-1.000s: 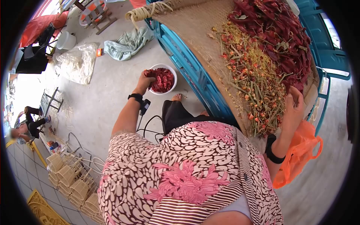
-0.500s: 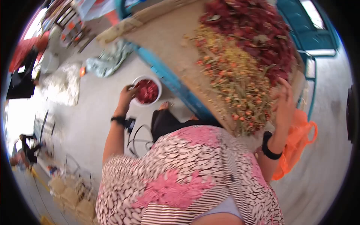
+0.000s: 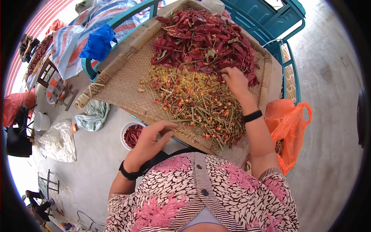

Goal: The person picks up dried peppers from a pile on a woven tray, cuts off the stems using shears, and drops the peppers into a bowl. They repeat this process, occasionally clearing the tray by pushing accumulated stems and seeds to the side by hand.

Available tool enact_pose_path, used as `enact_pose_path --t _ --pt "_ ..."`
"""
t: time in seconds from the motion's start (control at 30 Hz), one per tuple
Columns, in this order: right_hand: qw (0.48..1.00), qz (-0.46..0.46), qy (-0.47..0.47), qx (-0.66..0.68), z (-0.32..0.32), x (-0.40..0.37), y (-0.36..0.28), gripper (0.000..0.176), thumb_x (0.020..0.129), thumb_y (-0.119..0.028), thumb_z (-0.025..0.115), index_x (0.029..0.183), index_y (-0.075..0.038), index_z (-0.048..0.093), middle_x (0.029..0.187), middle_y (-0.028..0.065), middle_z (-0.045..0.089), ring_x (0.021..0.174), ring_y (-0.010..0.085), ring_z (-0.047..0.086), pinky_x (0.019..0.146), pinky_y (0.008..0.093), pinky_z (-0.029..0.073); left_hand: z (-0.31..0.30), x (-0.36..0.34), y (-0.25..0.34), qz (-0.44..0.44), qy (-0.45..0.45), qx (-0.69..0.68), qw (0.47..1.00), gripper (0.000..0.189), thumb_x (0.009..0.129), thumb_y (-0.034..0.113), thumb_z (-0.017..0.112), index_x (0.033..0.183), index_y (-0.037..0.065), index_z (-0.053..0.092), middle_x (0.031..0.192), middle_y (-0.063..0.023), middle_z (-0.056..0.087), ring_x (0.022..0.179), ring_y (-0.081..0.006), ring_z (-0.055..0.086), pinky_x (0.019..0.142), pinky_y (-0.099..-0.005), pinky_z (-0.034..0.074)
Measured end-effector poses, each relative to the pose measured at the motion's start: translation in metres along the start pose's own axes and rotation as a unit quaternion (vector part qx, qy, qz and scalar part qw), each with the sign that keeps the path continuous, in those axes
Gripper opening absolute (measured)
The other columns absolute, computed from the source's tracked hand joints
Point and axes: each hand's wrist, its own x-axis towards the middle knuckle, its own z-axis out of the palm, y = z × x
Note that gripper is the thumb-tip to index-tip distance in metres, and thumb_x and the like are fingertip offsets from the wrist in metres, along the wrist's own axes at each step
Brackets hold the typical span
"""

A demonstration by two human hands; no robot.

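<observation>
A heap of dried red chili peppers [image 3: 197, 36] covers the far part of a woven tray [image 3: 123, 77]. Nearer to me lie yellow seeds [image 3: 189, 80] and a pile of stems and broken chili bits [image 3: 205, 114]. My right hand [image 3: 236, 80] is at the heap's near right edge, its fingers bent together among the peppers; whatever they grip is hidden. Above the tray's near left side, my left hand [image 3: 151, 142] is open and holds nothing, thumb apart from the curved fingers. Just beyond it on the floor is a white bucket [image 3: 123, 136] of red chili pieces [image 3: 133, 135].
An orange plastic bag [image 3: 288, 127] hangs at the right of the tray. A blue bag [image 3: 98, 42] is on the teal metal frame [image 3: 133, 17] at the far left. On the floor lie a green sack [image 3: 92, 116] and clear plastic sheeting [image 3: 60, 143]. A wooden chair [image 3: 54, 79] stands behind.
My left hand has moved from the bucket to above the tray's near edge. My right hand has gone from beside the stems to the pepper heap. The view has shifted toward the tray.
</observation>
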Motion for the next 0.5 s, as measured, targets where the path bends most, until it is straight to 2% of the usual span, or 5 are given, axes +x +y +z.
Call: enact_pose_path --t 0.13,0.2,0.3,0.4,0.5 --pt "0.997 0.024 -0.044 -0.065 0.017 0.017 -0.032 0.024 0.088 -0.027 0.06 0.106 -0.011 0.059 0.102 0.0124 0.059 0.093 0.0335 0.063 0.078 0.0491 0.049 0.018 0.022 0.011 0.026 -0.058 -0.002 0.998 0.021 0.09 0.005 0.06 0.11 0.002 0.062 0.085 -0.0051 0.065 0.075 -0.0108 0.061 0.065 -0.0248 0.047" --pt "0.996 0.016 -0.021 -0.083 0.028 0.018 -0.028 0.024 0.086 -0.027 0.062 0.104 -0.011 0.059 0.1 0.0103 0.059 0.093 0.0336 0.062 0.077 0.0481 0.049 0.022 0.029 0.018 0.024 -0.098 0.011 0.995 0.02 0.091 0.004 0.059 0.11 0.002 0.063 0.088 -0.0042 0.065 0.077 -0.0101 0.062 0.067 -0.0247 0.048" --pt "0.997 0.012 -0.023 -0.071 0.011 0.013 -0.031 0.024 0.085 -0.024 0.063 0.104 -0.01 0.058 0.099 0.0108 0.059 0.093 0.0344 0.062 0.076 0.0477 0.049 0.026 0.034 0.012 0.058 -0.095 0.002 0.994 0.019 0.09 0.004 0.059 0.108 0.002 0.063 0.086 -0.0041 0.064 0.077 -0.0101 0.061 0.067 -0.0244 0.048" --pt "0.999 0.015 -0.018 -0.029 -0.02 -0.014 -0.042 0.021 0.084 -0.023 0.065 0.1 -0.01 0.059 0.096 0.0107 0.062 0.091 0.0332 0.062 0.075 0.0462 0.048 0.022 0.037 0.011 0.03 -0.073 0.017 0.997 0.02 0.088 0.003 0.061 0.108 0.002 0.063 0.09 -0.0067 0.064 0.084 -0.015 0.062 0.073 -0.0267 0.048" --pt "0.999 0.01 -0.026 0.043 -0.051 -0.045 -0.06 0.021 0.084 -0.023 0.065 0.099 -0.009 0.06 0.092 0.0111 0.064 0.09 0.0321 0.063 0.074 0.0443 0.048 0.029 0.05 0.004 0.173 0.066 0.125 0.975 0.024 0.084 0.003 0.063 0.108 0.001 0.061 0.097 -0.0097 0.063 0.093 -0.0218 0.061 0.082 -0.0311 0.047"
